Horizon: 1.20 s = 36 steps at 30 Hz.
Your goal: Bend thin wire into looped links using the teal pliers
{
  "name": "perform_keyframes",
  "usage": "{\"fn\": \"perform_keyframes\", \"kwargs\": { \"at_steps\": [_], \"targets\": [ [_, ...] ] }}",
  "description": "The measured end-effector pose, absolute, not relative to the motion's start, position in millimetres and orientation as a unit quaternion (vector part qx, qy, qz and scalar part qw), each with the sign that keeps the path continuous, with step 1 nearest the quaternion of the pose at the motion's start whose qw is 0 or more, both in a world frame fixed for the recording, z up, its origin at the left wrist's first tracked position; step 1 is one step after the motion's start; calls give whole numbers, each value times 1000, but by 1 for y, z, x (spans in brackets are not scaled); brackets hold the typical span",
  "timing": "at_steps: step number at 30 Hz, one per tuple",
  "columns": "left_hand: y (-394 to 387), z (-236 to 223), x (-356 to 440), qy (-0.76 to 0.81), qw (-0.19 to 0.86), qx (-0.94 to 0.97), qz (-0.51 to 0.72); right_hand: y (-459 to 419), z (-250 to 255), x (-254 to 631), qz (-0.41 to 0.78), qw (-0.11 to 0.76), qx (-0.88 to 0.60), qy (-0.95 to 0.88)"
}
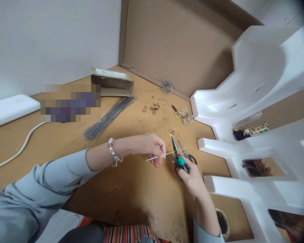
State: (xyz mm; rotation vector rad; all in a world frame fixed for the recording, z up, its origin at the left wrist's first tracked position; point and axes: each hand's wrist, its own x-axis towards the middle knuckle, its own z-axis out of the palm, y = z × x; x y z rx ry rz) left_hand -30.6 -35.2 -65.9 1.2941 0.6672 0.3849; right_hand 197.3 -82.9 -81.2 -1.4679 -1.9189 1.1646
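My left hand [155, 150] pinches a thin, straight rod-like piece [151, 158], from which a fine wire seems to run to the right. In my right hand [191, 175] are long-nose pliers [178, 157] with teal handles, their jaws pointing up and away from me. The wire passes close by the plier jaws; whether they grip it I cannot tell. Black-handled scissors [192, 158] lie just beyond my right hand, partly hidden. Several small dark rings [154, 109] are scattered farther back on the table [131, 199].
A bundle of grey wires [108, 118] lies left of centre, before an open cardboard box [112, 82]. Yellow-handled pliers [176, 113] sit among wire scraps [186, 116]. A wire tangle [168, 86] rests by the cardboard wall [172, 44]. White foam pieces [218, 101] stand at right; a white cable [25, 143] runs left.
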Motion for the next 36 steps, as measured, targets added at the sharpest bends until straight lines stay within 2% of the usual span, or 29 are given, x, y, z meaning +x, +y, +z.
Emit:
{"fn": "perform_keyframes", "kwargs": {
  "at_steps": [12, 17, 22, 25, 29, 32, 36],
  "targets": [
    [-17, -97, -37, 305, 756, 561, 144, -82, -100, 185, 280, 208, -604, -716],
    [-13, -104, -39, 300, 751, 576, 121, -82, -98, 184, 214, 163, -630, -729],
    [-16, -93, -43, 293, 756, 584, 40, -80, -91, 191, 142, 110, -672, -719],
    [-18, -77, -42, 313, 731, 592, 128, -82, -89, 191, 114, 81, -661, -737],
    [-20, -63, -33, 408, 600, 598, 341, -90, -88, 180, 99, 60, -625, -772],
    [-23, -67, -25, 443, 557, 614, 341, -98, -89, 172, 95, 57, -597, -795],
    [-27, -75, -20, 422, 576, 628, 309, -103, -90, 166, 99, 52, -573, -812]
  ]
}}
